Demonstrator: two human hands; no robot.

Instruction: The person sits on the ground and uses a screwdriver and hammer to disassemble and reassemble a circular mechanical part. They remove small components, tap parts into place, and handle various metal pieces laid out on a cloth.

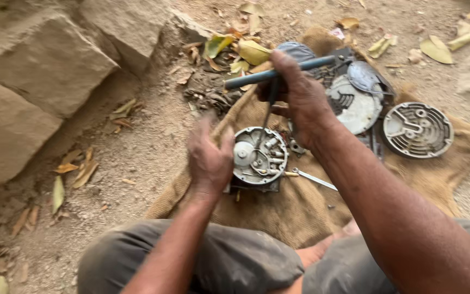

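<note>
left hand (209, 158) steadies round engine part (259, 156); right hand (300, 98) grips T-handle wrench (278, 73)

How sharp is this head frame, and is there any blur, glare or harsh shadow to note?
Head view: soft, even daylight, no harsh shadows or glare; left hand smeared by motion blur beside the round metal housing; right hand gripping the T-handle tool slightly soft; burlap sacking reasonably sharp.

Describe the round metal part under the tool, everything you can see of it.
The round metal housing is a grey, grimy open casing lying face up on the burlap sack. Inside show a pale disc at left and small pale cylinders and pins at right. The left hand grips its left edge; the right hand holds a T-handled tool with a blue crossbar, its thin shaft running down into the housing. A dark block sits under it.
</note>
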